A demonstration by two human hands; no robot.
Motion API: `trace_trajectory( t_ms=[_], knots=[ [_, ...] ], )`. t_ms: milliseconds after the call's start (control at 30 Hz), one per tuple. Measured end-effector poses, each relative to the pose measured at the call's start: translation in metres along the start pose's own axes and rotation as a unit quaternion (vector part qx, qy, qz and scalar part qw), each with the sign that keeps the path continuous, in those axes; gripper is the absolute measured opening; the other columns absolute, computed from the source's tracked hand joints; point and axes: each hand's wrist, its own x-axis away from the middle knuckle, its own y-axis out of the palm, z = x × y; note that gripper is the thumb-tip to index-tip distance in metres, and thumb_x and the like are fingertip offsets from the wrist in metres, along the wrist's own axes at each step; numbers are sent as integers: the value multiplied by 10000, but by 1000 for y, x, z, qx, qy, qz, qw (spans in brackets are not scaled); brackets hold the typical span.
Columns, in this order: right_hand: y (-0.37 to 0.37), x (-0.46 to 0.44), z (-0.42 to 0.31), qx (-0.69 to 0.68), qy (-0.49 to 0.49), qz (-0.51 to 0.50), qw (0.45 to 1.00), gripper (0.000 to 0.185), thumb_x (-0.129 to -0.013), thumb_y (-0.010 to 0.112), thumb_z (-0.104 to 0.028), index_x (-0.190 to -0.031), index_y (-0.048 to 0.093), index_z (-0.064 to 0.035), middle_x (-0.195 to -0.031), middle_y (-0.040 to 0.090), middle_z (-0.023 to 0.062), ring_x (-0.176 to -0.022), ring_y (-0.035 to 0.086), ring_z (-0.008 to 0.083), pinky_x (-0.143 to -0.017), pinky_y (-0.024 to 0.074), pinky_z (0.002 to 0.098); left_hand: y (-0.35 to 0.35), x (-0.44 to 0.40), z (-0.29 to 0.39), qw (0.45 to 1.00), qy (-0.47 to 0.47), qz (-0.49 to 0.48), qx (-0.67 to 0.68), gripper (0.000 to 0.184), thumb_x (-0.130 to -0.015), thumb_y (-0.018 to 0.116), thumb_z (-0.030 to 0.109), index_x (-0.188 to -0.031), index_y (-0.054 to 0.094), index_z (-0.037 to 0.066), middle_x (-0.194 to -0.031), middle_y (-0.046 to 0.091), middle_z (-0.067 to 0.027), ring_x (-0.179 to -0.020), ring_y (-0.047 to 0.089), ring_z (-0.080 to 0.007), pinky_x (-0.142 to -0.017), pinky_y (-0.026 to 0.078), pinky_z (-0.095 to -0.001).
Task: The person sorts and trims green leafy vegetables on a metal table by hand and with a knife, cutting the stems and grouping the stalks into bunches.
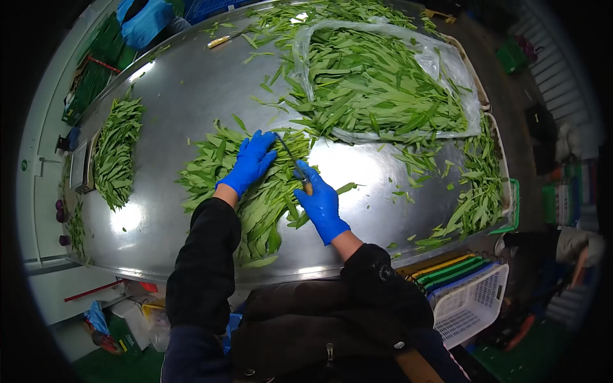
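My right hand (320, 203), in a blue glove, is wrapped round the wooden handle of a knife (288, 152). The knife's thin dark blade points up and left over the stem ends of a pile of leafy greens (258, 204). My left hand (250, 165), gloved the same way, rests on top of this pile with its fingers stretched out, pressing on the stalks. Its fingertips lie close to the blade's tip. The long narrow leaves spread out to the left and towards me on the metal table (172, 159).
A clear plastic bag (429, 54) full of greens lies at the upper right. Another bundle (118, 153) sits beside a scale (82, 167) at left. A second knife (220, 41) lies near the far edge. White crates (472, 306) stand below the table's right front; another person (581, 249) is at right.
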Motion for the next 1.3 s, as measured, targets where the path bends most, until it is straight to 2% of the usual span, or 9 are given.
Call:
trace_trajectory(
  t_ms=[167,267,467,567,733,933,1100,1167,1300],
  knots=[
    [3,-11,21,96,12,-65,993,588,-772,740,-109,-1322,554,-202,-1088,699,84,-909,692,249,-799,534,330,2,1,0,997,-16,-71,-39,507,-964,510,396,-1412,453,166,-1398,497,-119,-1347,396,-353,-1116,222,-541],
    [-2,-11,35,-107,9,-68,992,484,-776,723,8,-1239,616,-87,-1078,712,25,-923,683,107,-797,529,254,-9,-2,9,997,4,-71,-17,587,-936,538,457,-1416,444,133,-1400,474,-175,-1338,397,-363,-1110,229,-557],
    [-12,-13,42,-240,78,-66,965,417,-788,702,29,-1196,631,-20,-1077,700,45,-939,669,118,-796,532,252,-24,-9,34,985,19,-152,-79,1109,-688,647,752,-1503,274,99,-1440,407,-240,-1348,374,-396,-1121,214,-575],
    [-18,-12,43,-274,127,-47,952,400,-792,690,34,-1185,631,-15,-1052,697,42,-907,661,112,-760,527,240,-34,-11,51,976,-51,-213,-6,1215,-615,691,768,-1509,242,78,-1403,436,-256,-1317,403,-412,-1109,224,-587],
    [-17,-11,50,-316,182,-17,931,385,-802,675,27,-1178,612,-29,-1020,689,43,-889,650,126,-752,515,254,-20,15,93,971,-55,-184,-145,1425,-481,788,730,-1519,122,15,-1432,338,-304,-1325,351,-458,-1085,199,-641],
    [-20,3,31,40,-64,116,990,294,-898,607,-79,-1185,543,-75,-995,667,97,-903,662,243,-801,507,338,13,28,88,967,-81,-118,-209,1372,-520,811,651,-1519,117,16,-1454,326,-221,-1344,317,-397,-1099,160,-632],
    [-8,14,25,57,117,-76,989,289,-954,536,-305,-1150,512,-94,-792,651,162,-715,654,367,-634,508,439,20,26,74,982,-70,-70,-160,1274,-579,805,594,-1504,165,-5,-1362,417,-168,-1270,387,-356,-1094,189,-608],
    [-1,11,24,85,106,-91,986,234,-962,547,-267,-1109,508,-89,-672,615,101,-557,638,203,-541,494,345,19,26,71,984,-54,-59,-159,1215,-604,799,576,-1489,207,-8,-1307,450,-156,-1240,412,-337,-1089,206,-598],
    [13,-4,20,216,99,-86,967,242,-949,515,-271,-1018,487,-40,-728,641,206,-660,645,400,-593,501,487,20,25,70,980,-50,-65,-182,1177,-607,799,568,-1474,251,-8,-1277,460,-146,-1223,424,-317,-1085,217,-599]
  ],
)
